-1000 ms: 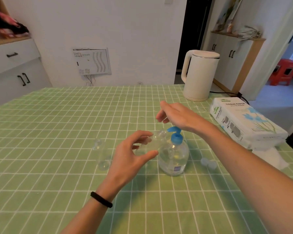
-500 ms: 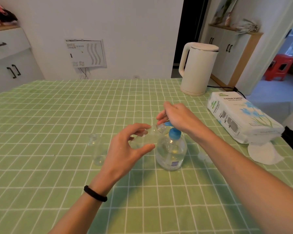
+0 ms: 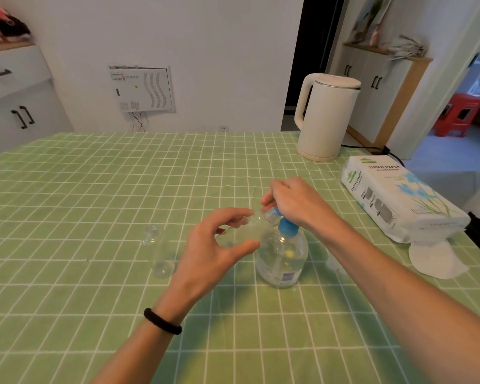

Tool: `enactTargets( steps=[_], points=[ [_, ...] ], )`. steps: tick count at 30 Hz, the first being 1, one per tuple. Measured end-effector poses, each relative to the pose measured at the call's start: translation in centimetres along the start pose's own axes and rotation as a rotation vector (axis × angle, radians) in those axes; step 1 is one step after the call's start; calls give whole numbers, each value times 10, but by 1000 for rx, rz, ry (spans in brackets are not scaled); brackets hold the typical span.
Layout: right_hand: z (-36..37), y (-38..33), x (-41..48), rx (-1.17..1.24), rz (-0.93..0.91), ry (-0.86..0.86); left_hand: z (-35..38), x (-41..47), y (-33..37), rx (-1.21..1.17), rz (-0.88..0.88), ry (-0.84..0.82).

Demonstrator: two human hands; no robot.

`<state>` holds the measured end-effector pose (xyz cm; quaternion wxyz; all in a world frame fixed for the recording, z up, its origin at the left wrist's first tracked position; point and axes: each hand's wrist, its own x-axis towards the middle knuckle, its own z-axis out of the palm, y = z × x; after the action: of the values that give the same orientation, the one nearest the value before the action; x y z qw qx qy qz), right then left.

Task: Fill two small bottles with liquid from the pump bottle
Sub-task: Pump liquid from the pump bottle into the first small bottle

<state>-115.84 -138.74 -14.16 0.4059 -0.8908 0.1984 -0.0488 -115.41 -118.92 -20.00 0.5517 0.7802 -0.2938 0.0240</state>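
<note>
1. Left hand (image 3: pixel 214 245): thumb and fingers curled round a clear small bottle (image 3: pixel 251 227) and gripping it. The bottle is off the desk (image 3: pixel 67 206) and tilted, with its mouth up and to the right, against the spout.
2. Right hand (image 3: pixel 297 203): sits on top of the blue pump head (image 3: pixel 288 228), with its fingers curled down over the spout end. The spout tip is mostly hidden under the fingers.
3. Pump bottle (image 3: pixel 284 256): clear, upright on the desk at centre, just right of the left hand. There is liquid inside, but I cannot read the level. A label strip is low on the front.
4. Held bottle contents: the plastic looks cloudy, and I cannot tell how full it is.
5. Second small bottle (image 3: pixel 160 253): clear, upright on the desk with its mouth open. It is left of the left hand and touches neither hand.
6. Behind the right forearm, just right of the pump bottle, there is a pale blurred spot on the desk. It is too soft to identify.
7. Black wristband (image 3: pixel 162 321) on the left wrist.
8. Rest of the desk has a green checked cloth. A white kettle (image 3: pixel 326 115) stands at the far right edge with its cord trailing off to the right. A tissue pack (image 3: pixel 399 200) lies nearer on the right, with a white round pad (image 3: pixel 432 260) partly under its near end.
</note>
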Motion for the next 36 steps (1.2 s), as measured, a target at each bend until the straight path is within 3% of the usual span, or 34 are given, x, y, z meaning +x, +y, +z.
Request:
enactTargets(
  steps=[36],
  points=[
    [3,-1,-3,-46,62,23,3,-6,-8,-54,8,24]
  ],
)
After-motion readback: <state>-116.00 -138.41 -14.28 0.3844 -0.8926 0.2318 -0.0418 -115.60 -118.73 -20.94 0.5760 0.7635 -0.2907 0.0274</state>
